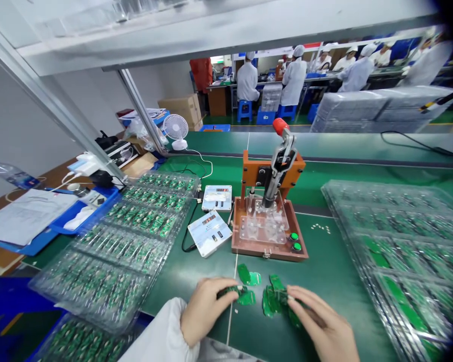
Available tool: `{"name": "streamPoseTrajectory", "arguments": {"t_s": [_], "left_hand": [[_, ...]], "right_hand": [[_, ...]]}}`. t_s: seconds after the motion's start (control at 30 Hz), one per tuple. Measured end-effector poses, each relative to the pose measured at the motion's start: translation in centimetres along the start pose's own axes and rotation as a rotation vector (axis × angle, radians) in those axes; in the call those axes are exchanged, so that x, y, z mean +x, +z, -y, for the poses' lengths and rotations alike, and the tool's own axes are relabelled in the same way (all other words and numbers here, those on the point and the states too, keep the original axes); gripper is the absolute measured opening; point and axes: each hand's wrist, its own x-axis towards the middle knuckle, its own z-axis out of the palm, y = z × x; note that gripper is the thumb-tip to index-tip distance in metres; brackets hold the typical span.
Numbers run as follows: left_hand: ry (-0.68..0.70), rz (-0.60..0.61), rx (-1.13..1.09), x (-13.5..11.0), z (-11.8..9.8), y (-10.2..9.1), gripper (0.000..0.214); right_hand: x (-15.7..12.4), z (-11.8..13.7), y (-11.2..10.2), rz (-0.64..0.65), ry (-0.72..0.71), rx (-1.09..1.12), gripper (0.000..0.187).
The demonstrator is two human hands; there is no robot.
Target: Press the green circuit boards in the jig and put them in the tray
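My left hand [212,306] is closed around a small green circuit board [230,290] just in front of the test fixture. Beside its fingertips, more green boards [246,297] lie flat on the mat. My right hand [319,317] pinches the edge of another circuit board [282,296] at a loose pile of boards [270,301]. Its fingers and the overlap of the pile partly hide that board. Behind both hands stands the wooden-based test fixture [266,254], with a red-handled toggle clamp [280,126] and two green buttons. Two white meter boxes [210,234] with lit digits sit to its left.
Stacked clear trays of circuit boards [136,241] slope along the left. Another clear tray stack [396,251] fills the right. Tiny pale pieces [320,228] lie right of the fixture. A small white fan [176,128] stands behind; a shelf [211,40] crosses overhead. People sit further back.
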Motion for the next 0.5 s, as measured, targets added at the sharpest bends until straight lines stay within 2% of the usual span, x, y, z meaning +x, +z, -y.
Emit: {"name": "streamPoseTrajectory", "arguments": {"t_s": [0.07, 0.17, 0.27, 0.33, 0.37, 0.43, 0.5], "left_hand": [[0.130, -0.140, 0.129, 0.6, 1.0, 0.0, 0.021], [0.309, -0.284, 0.301, 1.3, 2.2, 1.0, 0.026], [0.349, -0.269, 0.319, 1.3, 2.2, 2.1, 0.022], [0.341, -0.246, 0.278, 0.9, 1.4, 2.1, 0.031], [0.336, -0.241, 0.254, 0.5, 0.9, 1.7, 0.033], [0.300, -0.268, 0.209, -0.4, 0.1, 0.0, 0.023], [0.211, -0.367, 0.188, -1.4, -0.1, -3.3, 0.017]], "right_hand": [[0.1, -1.4, -0.9, -0.053, -0.085, -0.147, 0.028], [-0.1, -3.3, -1.5, -0.031, -0.251, -0.284, 0.029], [-0.3, -3.8, -1.1, 0.039, -0.348, -0.327, 0.029], [-0.4, -3.6, -0.8, 0.097, -0.366, -0.315, 0.027], [-0.5, -3.4, -0.7, 0.120, -0.370, -0.302, 0.025], [-1.0, -3.5, -0.8, 0.147, -0.368, -0.275, 0.022], [-1.6, -4.2, -1.0, 0.133, -0.328, -0.241, 0.026]]}}
